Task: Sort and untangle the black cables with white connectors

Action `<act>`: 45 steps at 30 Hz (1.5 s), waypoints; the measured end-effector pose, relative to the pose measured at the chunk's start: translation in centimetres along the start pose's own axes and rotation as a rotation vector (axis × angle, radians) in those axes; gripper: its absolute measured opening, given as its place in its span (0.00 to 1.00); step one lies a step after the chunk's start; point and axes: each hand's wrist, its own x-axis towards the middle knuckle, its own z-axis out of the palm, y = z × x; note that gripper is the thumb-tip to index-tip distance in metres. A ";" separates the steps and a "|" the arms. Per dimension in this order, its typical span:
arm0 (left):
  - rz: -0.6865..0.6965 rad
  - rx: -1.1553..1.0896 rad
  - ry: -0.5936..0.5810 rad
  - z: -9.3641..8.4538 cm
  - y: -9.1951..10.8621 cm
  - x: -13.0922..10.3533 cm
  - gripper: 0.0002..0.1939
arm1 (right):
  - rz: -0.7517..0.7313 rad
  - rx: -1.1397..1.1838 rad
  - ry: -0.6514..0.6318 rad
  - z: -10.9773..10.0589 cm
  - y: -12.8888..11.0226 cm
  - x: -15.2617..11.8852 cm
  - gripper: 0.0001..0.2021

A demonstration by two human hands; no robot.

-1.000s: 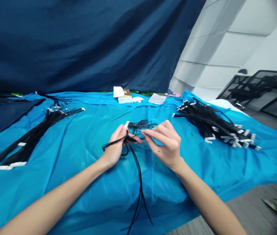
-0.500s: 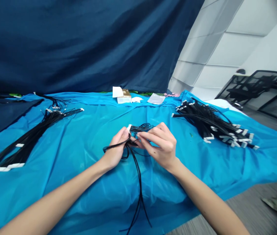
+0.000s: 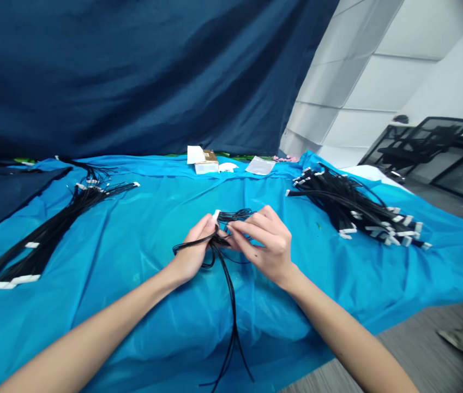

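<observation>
Strands from a black wire bundle (image 3: 232,295) hang over the near side of the blue-draped surface (image 3: 141,234), whose cover falls in soft folds toward the bottom of the view. The left hand (image 3: 192,250) holds this bundle above the middle of the near part, its grip closed around the wires just below an upright white connector (image 3: 216,215). Just beside it, the right hand (image 3: 266,243) keeps a narrow grip, thumb and forefinger pinching thin wires of the same bundle; which strand is too small to tell. Near right, the surface's edge slants down past a grey floor (image 3: 403,344).

Wide stretches of blue cover spread on either side of the hands, leaving room for sideways movement as far as a left cable pile (image 3: 65,215) and a broader, more tangled right cable pile (image 3: 349,202). Farther back, a small carton (image 3: 206,167) and a translucent plastic sheet (image 3: 260,165) sit near the far edge. Dark navy cloth (image 3: 6,191) covers the left corner. Behind, a navy curtain (image 3: 153,76) bounds the surface; to its right are a white panelled wall (image 3: 382,82) and a mesh-backed chair (image 3: 436,134).
</observation>
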 end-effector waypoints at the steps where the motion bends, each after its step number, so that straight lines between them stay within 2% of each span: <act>1: -0.015 -0.037 -0.010 0.1 0.1 0.0 0.13 | -0.001 -0.005 0.007 0.0 0.0 0.0 0.02; 3: -0.050 -0.121 -0.007 0.2 0.3 0.1 0.11 | -0.009 -0.028 0.032 0.0 -0.1 0.0 0.05; 6: -0.082 -0.228 0.096 0.2 1.0 0.4 0.06 | -0.044 -0.083 0.051 -0.3 -0.2 0.1 0.10; 8: -0.112 -0.267 0.147 0.0 1.8 0.6 0.04 | -0.086 -0.119 0.056 -0.5 0.0 0.1 0.08; 11: -0.170 -0.276 0.100 -0.5 2.8 1.0 0.09 | -0.160 -0.159 0.079 -0.8 0.5 0.1 0.05; 14: -0.169 -0.293 0.077 -1.1 3.5 1.2 0.11 | -0.199 -0.183 0.058 -0.9 0.9 0.0 0.06; 21: -0.273 -0.293 0.026 -1.3 3.9 1.1 0.11 | -0.084 -0.171 0.086 -0.9 1.1 0.1 0.06; 25: -0.279 -0.299 0.049 -1.3 4.1 1.0 0.11 | -0.044 -0.224 0.063 -0.8 1.4 0.2 0.06; 28: -0.264 -0.293 0.076 -1.2 3.9 1.1 0.11 | -0.040 -0.263 0.068 -0.6 1.4 0.1 0.03; 32: -0.289 -0.308 0.147 -0.8 3.2 1.2 0.11 | -0.190 -0.226 0.076 0.1 1.0 -0.2 0.09; 36: -0.299 -0.351 0.254 -0.3 2.7 1.3 0.11 | -0.377 -0.181 -0.022 0.8 0.5 -0.6 0.10; 39: -0.318 -0.342 0.263 0.1 2.7 1.1 0.11 | -0.413 -0.158 -0.054 1.0 0.5 -0.6 0.09; 45: -0.356 -0.378 0.224 0.1 2.4 0.9 0.10 | -0.432 -0.119 -0.017 1.1 0.6 -0.6 0.07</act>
